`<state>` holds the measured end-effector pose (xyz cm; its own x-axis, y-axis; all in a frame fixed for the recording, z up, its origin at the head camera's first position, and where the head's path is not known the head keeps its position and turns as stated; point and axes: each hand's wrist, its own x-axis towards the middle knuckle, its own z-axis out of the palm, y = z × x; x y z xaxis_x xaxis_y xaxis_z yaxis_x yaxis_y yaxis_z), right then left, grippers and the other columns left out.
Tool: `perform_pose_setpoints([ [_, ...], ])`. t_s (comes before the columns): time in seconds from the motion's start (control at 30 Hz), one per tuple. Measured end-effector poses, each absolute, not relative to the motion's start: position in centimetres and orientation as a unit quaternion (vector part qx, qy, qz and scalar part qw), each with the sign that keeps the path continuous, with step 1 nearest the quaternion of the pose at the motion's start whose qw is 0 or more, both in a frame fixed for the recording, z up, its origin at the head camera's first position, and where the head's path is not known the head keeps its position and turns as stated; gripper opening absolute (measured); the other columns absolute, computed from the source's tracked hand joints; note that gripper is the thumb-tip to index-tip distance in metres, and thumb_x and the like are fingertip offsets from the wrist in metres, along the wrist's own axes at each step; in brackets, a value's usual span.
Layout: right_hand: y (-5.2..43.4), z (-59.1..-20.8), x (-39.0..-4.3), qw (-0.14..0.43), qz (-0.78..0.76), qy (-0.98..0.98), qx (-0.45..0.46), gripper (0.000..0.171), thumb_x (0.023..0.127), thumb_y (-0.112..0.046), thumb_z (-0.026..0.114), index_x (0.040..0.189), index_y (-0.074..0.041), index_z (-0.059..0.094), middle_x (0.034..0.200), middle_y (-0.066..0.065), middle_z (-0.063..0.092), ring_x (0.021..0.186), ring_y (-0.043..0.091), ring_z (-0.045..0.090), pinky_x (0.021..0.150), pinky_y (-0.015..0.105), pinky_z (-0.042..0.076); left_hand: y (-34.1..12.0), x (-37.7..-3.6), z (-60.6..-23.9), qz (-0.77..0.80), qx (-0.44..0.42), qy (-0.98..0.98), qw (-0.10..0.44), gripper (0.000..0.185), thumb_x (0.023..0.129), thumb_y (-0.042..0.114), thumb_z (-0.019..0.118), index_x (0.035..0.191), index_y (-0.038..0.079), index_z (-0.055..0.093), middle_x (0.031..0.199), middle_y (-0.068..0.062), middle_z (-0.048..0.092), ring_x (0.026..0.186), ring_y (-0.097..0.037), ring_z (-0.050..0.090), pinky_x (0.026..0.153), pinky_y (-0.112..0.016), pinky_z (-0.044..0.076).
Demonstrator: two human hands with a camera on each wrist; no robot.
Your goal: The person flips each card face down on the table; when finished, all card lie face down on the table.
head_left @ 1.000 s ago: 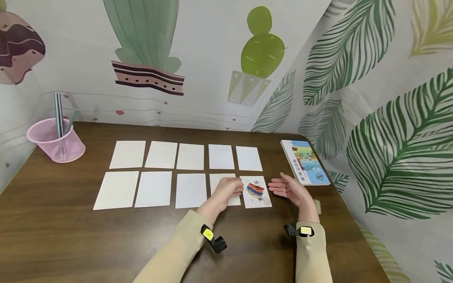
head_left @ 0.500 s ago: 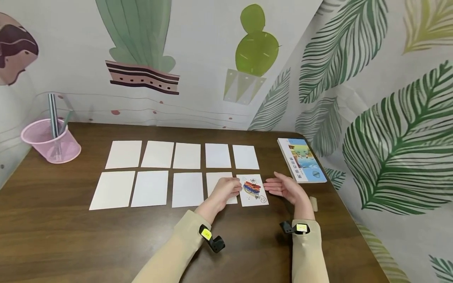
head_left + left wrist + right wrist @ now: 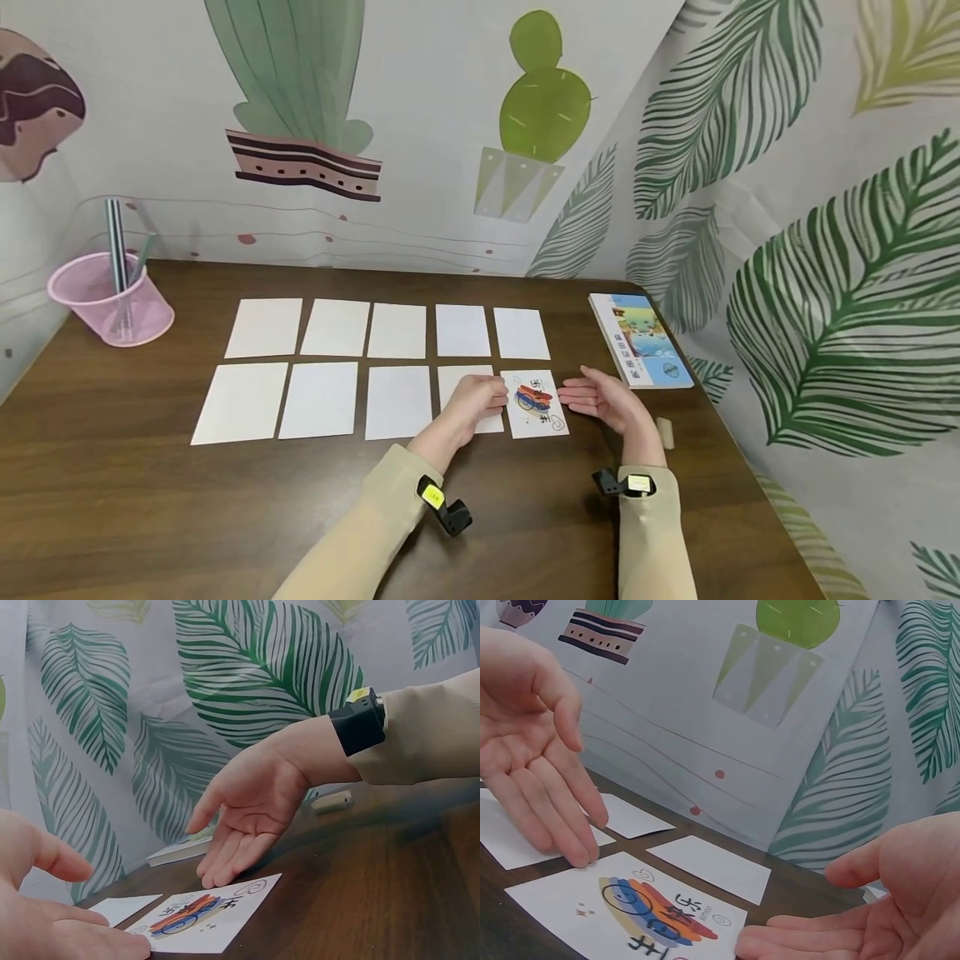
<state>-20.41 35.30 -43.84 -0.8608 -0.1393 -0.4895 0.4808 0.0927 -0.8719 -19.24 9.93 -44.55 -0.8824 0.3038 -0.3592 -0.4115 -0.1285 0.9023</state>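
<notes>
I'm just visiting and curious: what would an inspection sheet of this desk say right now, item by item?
Surface: dark wooden table, two rows of cards laid out on it.
Job's things: one picture card lies face up at the right end of the near row; nine blank white cards make up the rest.
Clutter: pink mesh cup with pens at the far left; book at the far right; small beige object near the right edge.
Hands: left hand and right hand flank the picture card, fingers straight, fingertips at its edges.
Cables: nothing seen.
Surroundings: curtains printed with cactus pots and green leaves.
</notes>
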Motion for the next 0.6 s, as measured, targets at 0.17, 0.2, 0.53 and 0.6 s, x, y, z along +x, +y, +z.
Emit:
perform_pose_setpoints([
  [0.17,35.18,-43.85,-20.40,0.230,-0.668,0.698,0.120,0.057,0.108,-0.027,0.029,0.141,0.020,0.032,0.100,0.003,0.074,0.088,0.009,0.071,0.082,0.022,0.059,10.18,-19.22,-44.70,0.752,-0.044,0.612,0.241,0.052,0.088,0.003,0.053,0.135,-0.017,0.043,0.136,-0.031,0.050,0.122,-0.040,0.056,0.106,-0.044,0.048],
  [0.2,35.17,-43.84,-20.40,0.228,-0.669,0.697,0.123,0.057,0.108,-0.027,0.029,0.141,0.019,0.032,0.100,0.002,0.074,0.088,0.009,0.071,0.081,0.021,0.059,10.21,-19.25,-44.73,0.752,-0.043,0.613,0.240,0.052,0.088,0.003,0.053,0.135,-0.017,0.043,0.135,-0.031,0.050,0.121,-0.040,0.056,0.106,-0.044,0.048],
  [0.53,34.93,-43.49,-20.38,0.218,-0.657,0.710,0.134,0.055,0.108,-0.027,0.031,0.141,0.017,0.034,0.092,-0.005,0.072,0.084,0.005,0.068,0.076,0.016,0.056,10.13,-19.54,-45.04,0.753,-0.042,0.611,0.243,0.050,0.090,0.002,0.052,0.135,-0.016,0.044,0.136,-0.030,0.051,0.121,-0.038,0.057,0.107,-0.044,0.048],
  [0.6,34.94,-43.43,-20.36,0.215,-0.658,0.708,0.137,0.055,0.108,-0.027,0.031,0.141,0.016,0.034,0.092,-0.005,0.072,0.084,0.006,0.068,0.077,0.017,0.057,10.12,-19.55,-45.06,0.752,-0.041,0.611,0.244,0.049,0.090,0.002,0.052,0.135,-0.015,0.044,0.136,-0.030,0.051,0.122,-0.039,0.057,0.107,-0.045,0.047],
])
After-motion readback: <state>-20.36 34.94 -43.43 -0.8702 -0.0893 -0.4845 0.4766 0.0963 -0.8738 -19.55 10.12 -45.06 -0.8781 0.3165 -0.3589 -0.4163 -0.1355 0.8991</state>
